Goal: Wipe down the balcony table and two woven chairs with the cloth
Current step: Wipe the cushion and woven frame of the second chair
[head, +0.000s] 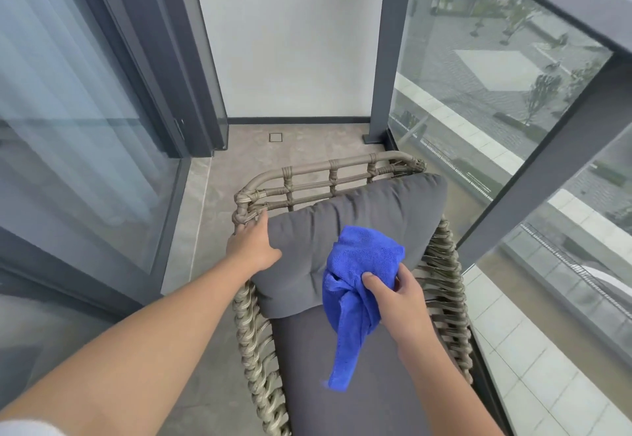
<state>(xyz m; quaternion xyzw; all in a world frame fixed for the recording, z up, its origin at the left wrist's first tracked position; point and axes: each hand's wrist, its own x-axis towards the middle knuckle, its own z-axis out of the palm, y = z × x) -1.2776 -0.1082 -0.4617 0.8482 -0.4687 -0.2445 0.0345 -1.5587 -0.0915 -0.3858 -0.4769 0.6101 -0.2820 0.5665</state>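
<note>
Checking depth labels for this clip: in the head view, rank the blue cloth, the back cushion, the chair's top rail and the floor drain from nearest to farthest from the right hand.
1. Blue cloth: gripped in the right hand.
2. Back cushion: just behind the cloth.
3. Top rail: beyond the cushion, at the chair's back.
4. Floor drain: farthest, by the wall.

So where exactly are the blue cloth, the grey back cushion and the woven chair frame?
blue cloth [364, 258]: head view, on the bunched upper part above the right hand's thumb.
grey back cushion [342, 210]: head view, on its upper middle.
woven chair frame [333, 166]: head view, on the top rail of the backrest.
</note>
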